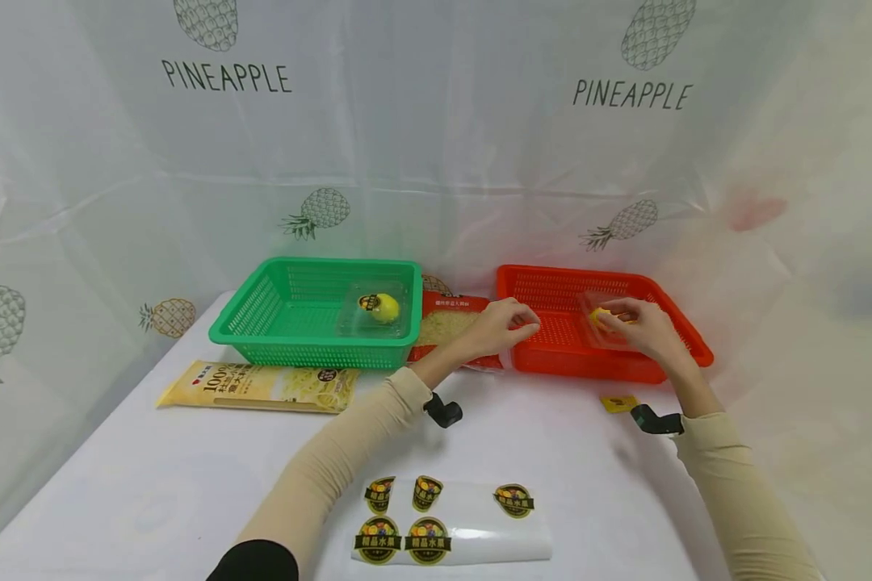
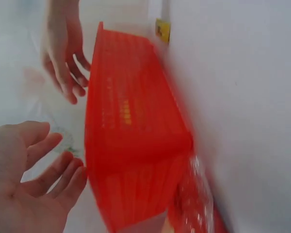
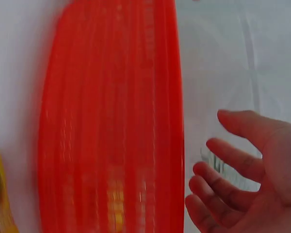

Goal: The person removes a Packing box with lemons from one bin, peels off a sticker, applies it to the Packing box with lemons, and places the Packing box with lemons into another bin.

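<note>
My left hand (image 1: 496,329) hovers by the left end of a red plastic basket (image 1: 589,365), its fingers loosely bent and holding nothing. Over the basket's right part is my right hand (image 1: 647,329); in the right wrist view this hand (image 3: 254,177) has spread, relaxed fingers with nothing between them. Below it in the basket sits a clear plastic box (image 1: 605,340) with a yellow fruit (image 1: 597,315), partly hidden by the fingers. The left wrist view shows both hands above the red basket's rim (image 2: 90,121).
A green basket (image 1: 320,353) at left holds a clear box (image 1: 356,323) with a stickered lemon (image 1: 387,308). Nearby lie a yellow noodle pack (image 1: 254,387) and a red pack (image 1: 443,323). A sticker sheet (image 1: 487,541) lies in front; a small yellow packet (image 1: 618,403) lies right.
</note>
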Available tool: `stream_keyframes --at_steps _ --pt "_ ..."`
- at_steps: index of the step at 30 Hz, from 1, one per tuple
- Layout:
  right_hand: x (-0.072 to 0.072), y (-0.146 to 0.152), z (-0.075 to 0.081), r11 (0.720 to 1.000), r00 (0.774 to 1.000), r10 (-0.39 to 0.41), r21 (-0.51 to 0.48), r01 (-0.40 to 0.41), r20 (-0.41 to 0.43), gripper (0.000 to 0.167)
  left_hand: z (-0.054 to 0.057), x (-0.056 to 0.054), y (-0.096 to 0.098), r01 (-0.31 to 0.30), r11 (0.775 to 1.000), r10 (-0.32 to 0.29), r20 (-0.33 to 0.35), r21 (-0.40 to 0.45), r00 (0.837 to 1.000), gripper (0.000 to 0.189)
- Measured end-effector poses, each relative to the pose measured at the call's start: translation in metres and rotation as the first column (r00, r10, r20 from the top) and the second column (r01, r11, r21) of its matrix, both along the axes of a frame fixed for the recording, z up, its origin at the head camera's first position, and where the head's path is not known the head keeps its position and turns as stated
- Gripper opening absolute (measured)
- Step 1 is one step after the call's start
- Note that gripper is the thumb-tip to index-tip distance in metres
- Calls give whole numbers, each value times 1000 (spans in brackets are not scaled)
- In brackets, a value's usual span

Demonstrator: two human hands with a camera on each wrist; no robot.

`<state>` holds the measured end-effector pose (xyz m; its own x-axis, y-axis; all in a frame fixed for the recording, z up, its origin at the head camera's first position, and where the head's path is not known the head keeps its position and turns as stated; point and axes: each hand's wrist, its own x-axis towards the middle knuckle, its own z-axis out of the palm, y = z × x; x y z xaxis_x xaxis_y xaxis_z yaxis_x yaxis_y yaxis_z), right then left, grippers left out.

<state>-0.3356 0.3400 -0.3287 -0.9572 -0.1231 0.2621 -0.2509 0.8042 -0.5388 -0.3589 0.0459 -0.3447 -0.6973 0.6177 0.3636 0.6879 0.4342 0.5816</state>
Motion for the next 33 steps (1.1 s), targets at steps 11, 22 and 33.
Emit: stream_keyframes --at_steps 11,22,33 --pt "-22 50 -8 986 981 -145 104 132 132 73 -4 -16 46 -101 987 105 22 -126 994 21" --pt "-33 62 -8 981 927 -172 145 130 333 86 4 -15 73 -317 916 332 20 -247 943 22" --pt "-42 54 -6 983 923 -136 167 80 360 62 -1 -8 79 -372 892 390 22 -257 921 25"
